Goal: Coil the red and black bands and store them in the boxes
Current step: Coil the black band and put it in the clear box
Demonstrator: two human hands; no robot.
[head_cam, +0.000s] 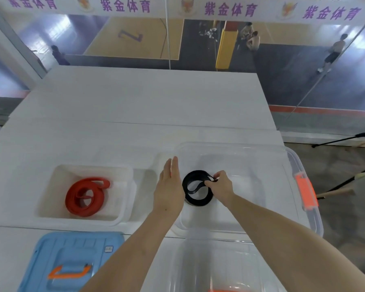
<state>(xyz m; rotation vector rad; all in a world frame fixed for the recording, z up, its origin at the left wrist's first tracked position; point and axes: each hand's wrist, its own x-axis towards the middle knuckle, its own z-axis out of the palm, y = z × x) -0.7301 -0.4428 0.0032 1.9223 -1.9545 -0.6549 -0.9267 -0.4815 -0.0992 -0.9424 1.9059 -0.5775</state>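
Note:
A coiled red band (pixel 85 196) lies inside the white box (pixel 51 207) on the left. A coiled black band (pixel 196 199) rests in the clear box (pixel 282 165) on the right. My right hand (pixel 220 185) pinches the black band's loose end at the coil's upper right. My left hand (pixel 169 186) is held flat with fingers straight beside the coil's left side, over the clear box's left wall. Whether it touches the coil I cannot tell.
A blue lid (pixel 72 260) with an orange handle lies at the near left of the white table (pixel 135 106). A clear lid (pixel 230 268) sits near front right. The clear box carries an orange latch (pixel 306 191). Beyond the table is a glass wall.

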